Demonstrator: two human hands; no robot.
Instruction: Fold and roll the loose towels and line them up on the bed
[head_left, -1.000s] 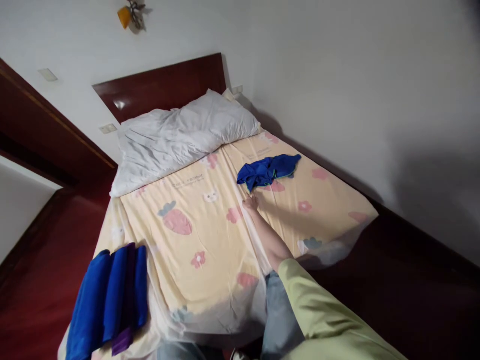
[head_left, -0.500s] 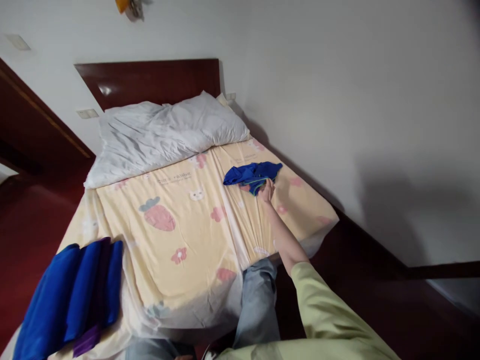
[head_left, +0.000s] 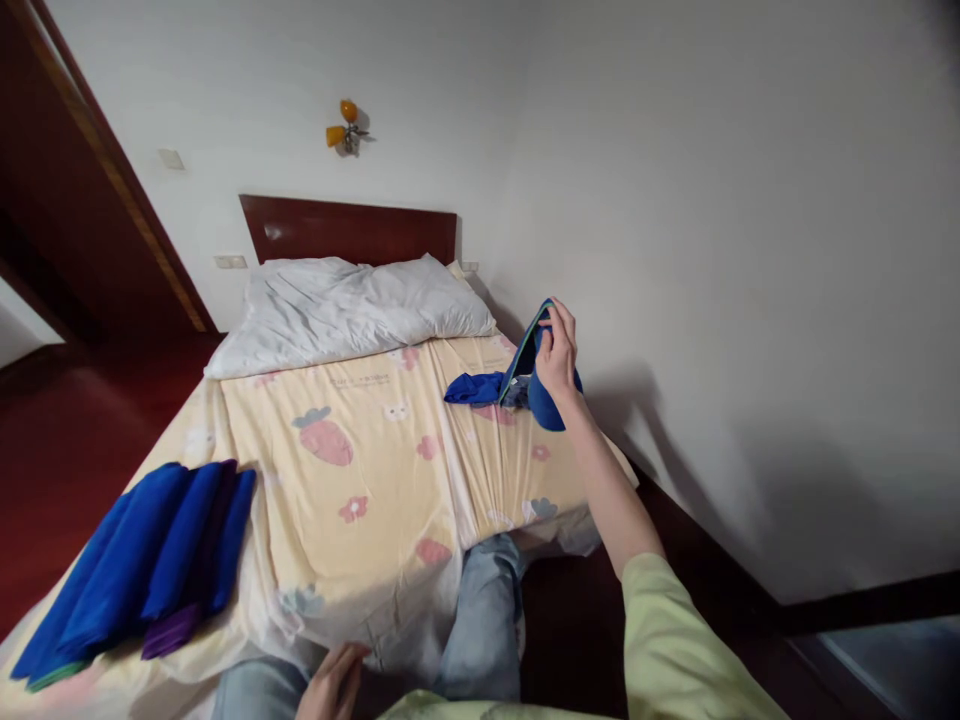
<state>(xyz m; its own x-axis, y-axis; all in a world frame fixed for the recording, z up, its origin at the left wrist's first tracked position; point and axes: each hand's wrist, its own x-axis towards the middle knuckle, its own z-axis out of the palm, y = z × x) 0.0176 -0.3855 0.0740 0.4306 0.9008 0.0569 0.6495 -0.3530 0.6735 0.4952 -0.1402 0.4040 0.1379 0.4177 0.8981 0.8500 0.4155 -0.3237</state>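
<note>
My right hand (head_left: 556, 350) is raised over the right side of the bed, fingers pinched on a blue cloth with a green edge (head_left: 525, 372). One end of that cloth hangs from my hand, the other end still trails on the yellow patterned sheet (head_left: 375, 470). My left hand (head_left: 334, 682) rests low at the bottom of the view near my jeans and the foot of the bed, fingers loosely spread and holding nothing.
A stack of folded blue and purple cloths (head_left: 142, 565) lies on the bed's near left corner. A white pillow (head_left: 345, 305) lies against the dark wooden headboard (head_left: 352, 230). A white wall runs along the bed's right side; dark red floor on the left.
My right hand reached the blue cloth, closed on it and lifted it off the sheet. The view tilted up, and my left hand has come into sight at the bottom.
</note>
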